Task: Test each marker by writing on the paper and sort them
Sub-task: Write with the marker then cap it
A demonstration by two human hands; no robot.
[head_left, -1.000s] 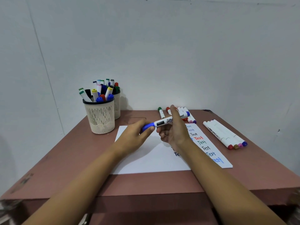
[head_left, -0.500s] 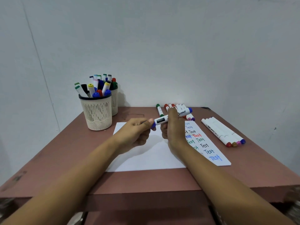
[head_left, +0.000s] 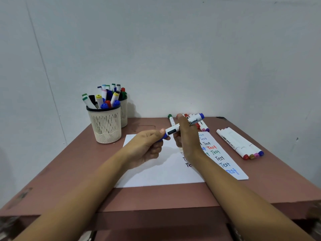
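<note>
Both hands are on the blue whiteboard marker (head_left: 172, 131), holding it in the air over the far part of the paper (head_left: 156, 171), mid-table (head_left: 69, 171). The left hand (head_left: 147, 146) is pinching the cap (head_left: 165, 136), and the right hand (head_left: 186, 136) is wrapped round the barrel. Versus a second ago, the left fingers have crept up over the cap, so way less blue shows. Can't tell if it's popped loose. The row of four markers (head_left: 239, 143) by the right edge and the holder (head_left: 106, 126) at the far left haven't budged.
</note>
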